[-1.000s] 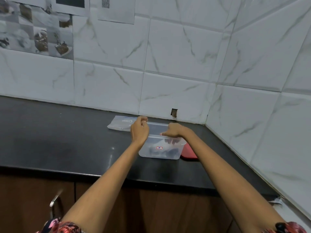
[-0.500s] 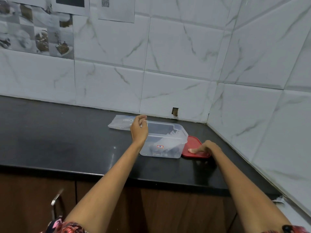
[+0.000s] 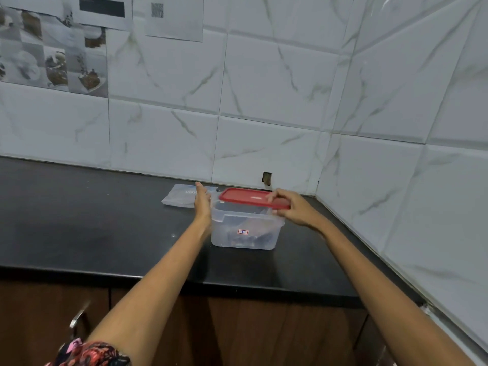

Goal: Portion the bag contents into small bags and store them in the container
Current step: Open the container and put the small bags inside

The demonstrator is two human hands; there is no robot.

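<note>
A clear plastic container [image 3: 245, 233] stands on the black counter [image 3: 105, 228] near the corner, with dark bagged contents showing dimly through its wall. A red lid [image 3: 248, 197] hovers just over its rim, tilted slightly. My right hand [image 3: 293, 208] grips the lid's right end. My left hand [image 3: 202, 204] is flat and open against the container's left side, fingers straight. An empty clear bag [image 3: 182, 196] lies flat behind my left hand.
Marble-tiled walls meet in a corner right behind and to the right of the container. A small hole [image 3: 267, 178] sits in the tile behind it. Wooden cabinet doors with a metal handle [image 3: 78, 317] run below the counter's front edge.
My right hand left the container, took the red lid from the counter on the right and carried it up over the container. My left hand opened against the left wall.
</note>
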